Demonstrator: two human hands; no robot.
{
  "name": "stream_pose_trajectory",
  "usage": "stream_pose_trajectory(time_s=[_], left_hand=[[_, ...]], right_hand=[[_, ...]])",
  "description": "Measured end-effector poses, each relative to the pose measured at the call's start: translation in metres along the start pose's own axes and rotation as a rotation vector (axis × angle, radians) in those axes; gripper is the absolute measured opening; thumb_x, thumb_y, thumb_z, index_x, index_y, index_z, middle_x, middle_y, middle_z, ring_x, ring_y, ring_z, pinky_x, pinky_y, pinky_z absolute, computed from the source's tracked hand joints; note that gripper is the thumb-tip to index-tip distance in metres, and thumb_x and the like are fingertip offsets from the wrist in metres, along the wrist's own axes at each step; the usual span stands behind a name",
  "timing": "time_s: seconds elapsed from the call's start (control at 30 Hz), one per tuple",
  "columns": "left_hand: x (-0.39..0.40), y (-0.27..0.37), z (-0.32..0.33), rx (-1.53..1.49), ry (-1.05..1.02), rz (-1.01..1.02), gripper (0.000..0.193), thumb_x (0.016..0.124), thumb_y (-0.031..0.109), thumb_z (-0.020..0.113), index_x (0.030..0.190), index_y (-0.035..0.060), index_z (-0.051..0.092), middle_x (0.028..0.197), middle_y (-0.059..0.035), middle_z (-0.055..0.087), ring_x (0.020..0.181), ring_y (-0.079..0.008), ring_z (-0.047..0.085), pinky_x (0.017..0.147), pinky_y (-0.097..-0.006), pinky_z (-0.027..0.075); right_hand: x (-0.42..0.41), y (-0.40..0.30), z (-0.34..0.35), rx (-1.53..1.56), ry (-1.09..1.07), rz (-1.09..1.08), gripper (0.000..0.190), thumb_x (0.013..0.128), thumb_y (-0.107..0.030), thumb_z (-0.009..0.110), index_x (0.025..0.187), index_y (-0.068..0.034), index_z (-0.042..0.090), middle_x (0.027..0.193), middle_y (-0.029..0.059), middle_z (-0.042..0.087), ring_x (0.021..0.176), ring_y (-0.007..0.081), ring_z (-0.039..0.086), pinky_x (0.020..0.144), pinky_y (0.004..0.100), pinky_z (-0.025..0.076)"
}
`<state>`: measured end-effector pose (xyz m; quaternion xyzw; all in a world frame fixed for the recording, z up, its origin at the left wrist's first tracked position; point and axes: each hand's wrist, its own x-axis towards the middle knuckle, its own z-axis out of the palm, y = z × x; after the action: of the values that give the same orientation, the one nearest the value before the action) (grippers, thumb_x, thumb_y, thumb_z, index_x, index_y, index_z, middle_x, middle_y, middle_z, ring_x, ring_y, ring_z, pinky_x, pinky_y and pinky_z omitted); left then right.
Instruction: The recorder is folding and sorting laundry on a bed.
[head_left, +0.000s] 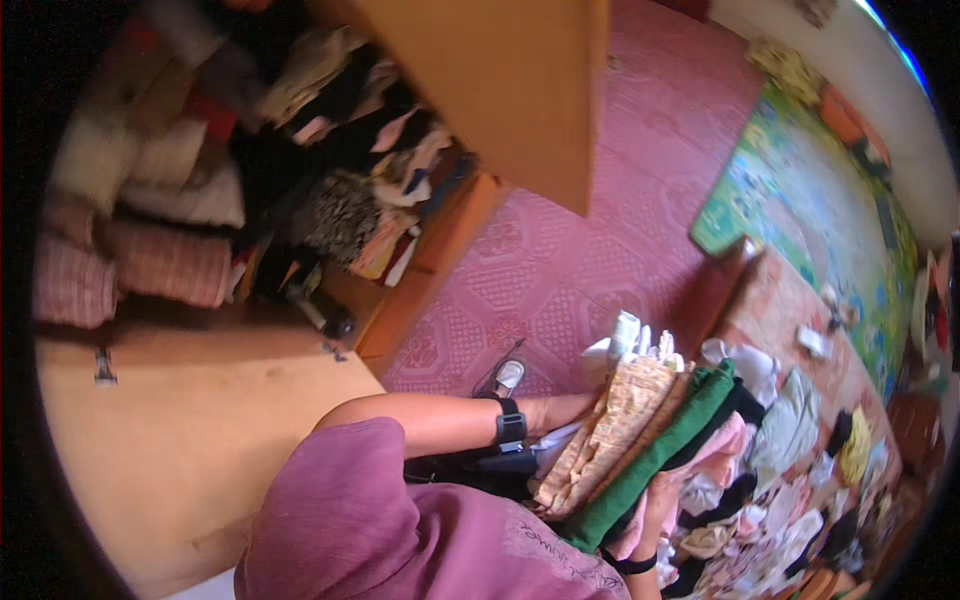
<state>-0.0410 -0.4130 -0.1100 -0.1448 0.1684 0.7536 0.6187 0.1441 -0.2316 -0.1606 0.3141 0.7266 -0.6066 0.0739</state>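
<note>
A stack of folded clothes is held upright on edge between my two hands, close to my body. My left hand (568, 410) grips its left side, with the fingers hidden behind the cloth. My right hand (661, 504) presses the other side, partly covered by pink cloth (720, 448). The stack includes a beige patterned folded cloth (611, 427) and a green folded cloth (652, 457), with black cloth beside the green one. White pieces (630, 339) stick out at the far end. Both wrists wear black straps.
An open wooden wardrobe (427, 281) at left holds clothes, including a dark patterned bundle (341, 217). Its doors (517, 97) (187, 435) stand open. Loose clothes (780, 525) cover a bed (795, 300) at right. A green-blue mat (810, 180) lies beyond on the pink patterned floor (540, 277).
</note>
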Motion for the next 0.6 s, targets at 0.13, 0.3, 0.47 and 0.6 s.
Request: stream_pose_trajectory(time_s=[0.13, 0.3, 0.47, 0.6], left_hand=[[-0.129, -0.01, -0.081, -0.111, 0.098, 0.238, 0.058, 0.094, 0.048, 0.039, 0.131, 0.0046, 0.043, 0.131, -0.0116, 0.049, 0.114, -0.0171, 0.051, 0.098, -0.0292, 0.041], [-0.28, -0.005, -0.189, -0.156, 0.373, 0.607, 0.049, 0.095, 0.041, 0.039, 0.128, 0.005, 0.045, 0.123, -0.0095, 0.054, 0.107, -0.0168, 0.055, 0.092, -0.0309, 0.045], [-0.41, 0.047, -0.28, -0.111, 0.624, 0.929, 0.049, 0.092, 0.037, 0.047, 0.128, 0.0042, 0.043, 0.128, -0.0119, 0.049, 0.114, -0.0178, 0.048, 0.097, -0.0345, 0.041], [-0.491, 0.101, -0.34, -0.208, 0.698, 1.044, 0.048, 0.093, 0.037, 0.045, 0.129, 0.004, 0.043, 0.128, -0.0116, 0.048, 0.115, -0.0193, 0.048, 0.097, -0.0351, 0.041]], right_hand=[[-0.009, -0.035, 0.109, -0.16, -0.225, -0.175, 0.073, 0.088, -0.036, 0.051, 0.136, 0.01, 0.021, 0.141, 0.0241, 0.025, 0.132, 0.0314, 0.024, 0.109, 0.039, 0.016], [-0.018, -0.1, 0.296, -0.519, -0.479, -0.546, 0.092, 0.077, -0.04, 0.059, 0.139, 0.01, 0.012, 0.146, 0.0297, 0.005, 0.136, 0.0433, -0.002, 0.11, 0.0502, -0.001], [-0.02, -0.168, 0.488, -0.706, -0.579, -0.839, 0.094, 0.075, -0.058, 0.057, 0.138, 0.004, 0.026, 0.142, 0.0308, 0.019, 0.133, 0.0513, 0.003, 0.106, 0.0582, -0.002], [-0.015, -0.233, 0.624, -0.683, -0.684, -1.117, 0.087, 0.077, -0.054, 0.06, 0.134, 0.006, 0.034, 0.141, 0.0302, 0.021, 0.133, 0.0496, 0.007, 0.107, 0.0558, 0.002]])
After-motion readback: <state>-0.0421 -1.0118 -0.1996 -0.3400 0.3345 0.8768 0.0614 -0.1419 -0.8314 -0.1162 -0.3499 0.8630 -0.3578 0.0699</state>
